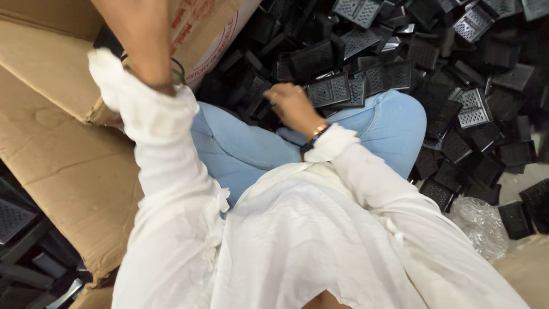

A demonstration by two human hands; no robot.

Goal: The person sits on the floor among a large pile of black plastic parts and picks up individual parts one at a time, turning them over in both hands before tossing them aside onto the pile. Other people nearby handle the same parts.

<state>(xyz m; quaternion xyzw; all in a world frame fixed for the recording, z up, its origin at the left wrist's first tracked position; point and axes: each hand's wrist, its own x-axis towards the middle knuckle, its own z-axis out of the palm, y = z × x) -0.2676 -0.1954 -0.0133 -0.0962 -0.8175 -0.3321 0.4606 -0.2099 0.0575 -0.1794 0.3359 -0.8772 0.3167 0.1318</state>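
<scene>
Gripping a black grille (329,90), your right hand (290,103) clasps its left end; the piece runs long-ways to the right, over your knee. Your left hand leaves the view at the top by the carton (54,86), so its grasp can't be told. Grilles litter the floor (517,178).

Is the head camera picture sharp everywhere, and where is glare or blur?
Head view: the right hand and black grated part are fairly sharp; the raised left forearm is slightly blurred; the white shirt is bright, nearly washed out; the black pile loses detail.
</scene>
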